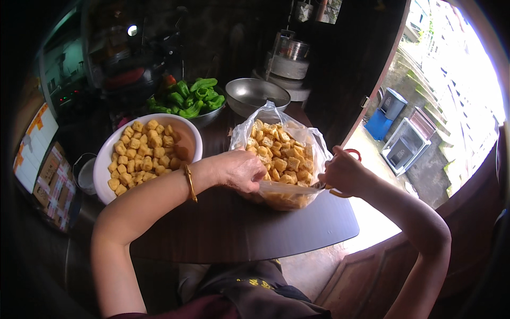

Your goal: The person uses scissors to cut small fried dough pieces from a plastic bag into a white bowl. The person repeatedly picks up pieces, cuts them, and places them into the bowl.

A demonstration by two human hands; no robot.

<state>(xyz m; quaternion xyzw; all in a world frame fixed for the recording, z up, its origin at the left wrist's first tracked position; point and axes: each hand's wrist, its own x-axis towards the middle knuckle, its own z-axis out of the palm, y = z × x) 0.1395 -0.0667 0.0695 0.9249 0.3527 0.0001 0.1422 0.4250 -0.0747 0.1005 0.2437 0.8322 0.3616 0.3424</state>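
Observation:
A clear plastic bag (275, 108) full of golden fried tofu puffs (281, 153) stands with its mouth spread on the dark wooden table (223, 235). My left hand (245, 171) pinches the bag at its near left rim; whether a puff is also between the fingers is hidden. At the bag's right side, my right hand (344, 173) holds scissors (354, 152) with red-orange handles. Their blades are mostly hidden by the bag's edge. Left of the bag, a white plastic basin (99, 163) holds more tofu puffs in brownish liquid, partly behind my left forearm.
Behind the basin, green peppers (195, 97) fill a metal bowl (205, 117). A second steel bowl (255, 93) stands behind the bag. Cardboard boxes (51, 183) are at the left. An open doorway at the right shows bins (392, 103) outside.

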